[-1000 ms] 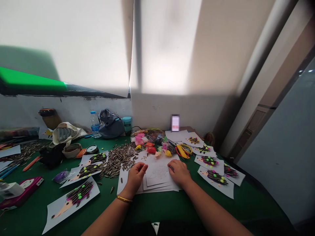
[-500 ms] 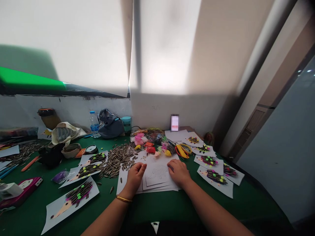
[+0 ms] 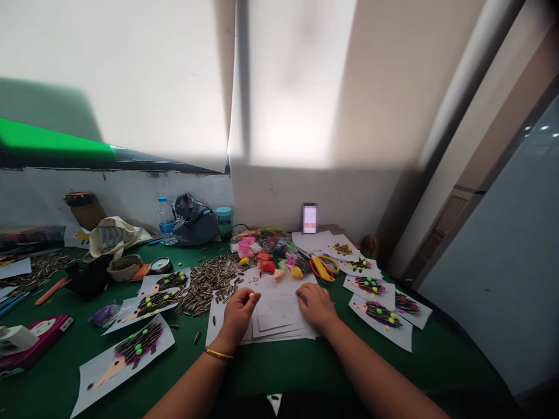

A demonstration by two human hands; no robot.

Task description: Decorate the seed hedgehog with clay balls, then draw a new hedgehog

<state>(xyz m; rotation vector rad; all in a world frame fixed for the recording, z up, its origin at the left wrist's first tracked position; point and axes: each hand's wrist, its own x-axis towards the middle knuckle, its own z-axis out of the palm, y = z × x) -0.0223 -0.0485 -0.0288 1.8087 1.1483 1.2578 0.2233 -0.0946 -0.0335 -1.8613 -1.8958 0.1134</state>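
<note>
A pale hedgehog outline is drawn on the top sheet of a small paper stack (image 3: pixel 273 325) before me. My left hand (image 3: pixel 236 319), a gold bangle at its wrist, is at the stack's left side. Its thumb and forefinger pinch a small pale lump (image 3: pixel 252 295), perhaps modelling clay. On the right edge of the drawing my right hand (image 3: pixel 318 308) lies palm down, fingers slightly bent on the paper. A small dark spot shows by its fingertips; I cannot make out what it is. Sunflower seeds (image 3: pixel 205 285) are heaped left of the paper, and bagged coloured clay (image 3: pixel 267 266) lies behind it.
Finished hedgehog pictures (image 3: pixel 379 314) lie on the right, more (image 3: pixel 126 355) on the left. Yellow-handled scissors (image 3: pixel 324 269) rest behind my right hand. A phone (image 3: pixel 310 218) stands against the wall. A water bottle (image 3: pixel 166 221), blue bag (image 3: pixel 196 224) and tape roll (image 3: pixel 161 266) are back left.
My left thumb and forefinger have shifted slightly, and the pale lump between them now shows. My right hand stays on the paper. The whole view has moved a little.
</note>
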